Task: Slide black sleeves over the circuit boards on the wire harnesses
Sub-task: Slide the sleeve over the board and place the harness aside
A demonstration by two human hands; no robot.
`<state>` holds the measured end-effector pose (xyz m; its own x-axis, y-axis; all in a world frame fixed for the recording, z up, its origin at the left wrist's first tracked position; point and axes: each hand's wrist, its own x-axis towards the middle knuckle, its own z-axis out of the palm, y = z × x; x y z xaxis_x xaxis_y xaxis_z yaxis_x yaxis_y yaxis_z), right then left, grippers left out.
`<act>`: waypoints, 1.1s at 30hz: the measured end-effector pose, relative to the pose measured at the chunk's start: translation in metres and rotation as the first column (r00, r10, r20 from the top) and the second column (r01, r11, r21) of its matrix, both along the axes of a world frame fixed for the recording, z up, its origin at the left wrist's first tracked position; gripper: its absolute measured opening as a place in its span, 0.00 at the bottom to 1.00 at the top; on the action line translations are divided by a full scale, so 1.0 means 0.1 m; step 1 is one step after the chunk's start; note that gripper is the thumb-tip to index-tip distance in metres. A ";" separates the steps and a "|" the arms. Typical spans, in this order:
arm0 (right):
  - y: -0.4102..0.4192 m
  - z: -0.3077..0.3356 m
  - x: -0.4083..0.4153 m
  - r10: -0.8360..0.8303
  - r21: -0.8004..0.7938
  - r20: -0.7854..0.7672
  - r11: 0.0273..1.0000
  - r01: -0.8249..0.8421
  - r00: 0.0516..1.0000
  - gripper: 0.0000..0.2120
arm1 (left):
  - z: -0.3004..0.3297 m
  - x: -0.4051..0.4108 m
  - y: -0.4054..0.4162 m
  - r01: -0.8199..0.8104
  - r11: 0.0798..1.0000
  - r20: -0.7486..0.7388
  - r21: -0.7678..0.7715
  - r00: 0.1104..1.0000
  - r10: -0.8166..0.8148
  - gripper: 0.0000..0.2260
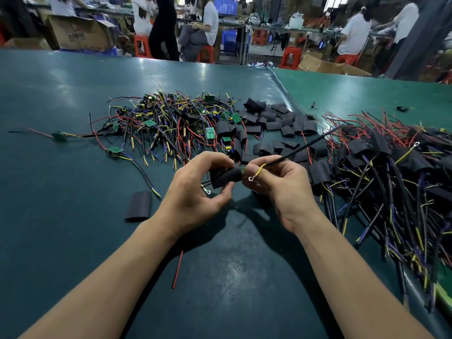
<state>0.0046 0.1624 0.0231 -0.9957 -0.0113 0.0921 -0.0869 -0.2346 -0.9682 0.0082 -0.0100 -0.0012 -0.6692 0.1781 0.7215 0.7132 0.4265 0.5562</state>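
One black sleeve [226, 178] held above the green table [73, 99], just in front of the body, pinched by the left hand [195, 192] between thumb below and curled fingers above, probably to keep its mouth open and pointed right. Just a sliver of green circuit board [242, 171] showing at that mouth, pinched by the right hand [281, 184] along with a yellow ring-terminal wire [256, 172]; black cable [305, 148] trailing up and right, likely kept clear of the tube. Seemingly near the end of the slide, board almost swallowed. Spare sleeve [139, 206] lying flat near the left wrist, within easy reach. Farther out, bare harnesses [166, 121] heaped left, loose sleeves [276, 118] in the middle, sleeved harnesses [391, 162] piled right: apparently arranged as supply left, finished work right.
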 end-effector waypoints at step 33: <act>0.24 0.10 -0.13 -0.509 -0.414 0.106 0.759 0.503 0.855 0.06 | 0.04 -0.01 -0.04 -0.337 0.934 -0.210 -0.115 0.928 0.309 0.05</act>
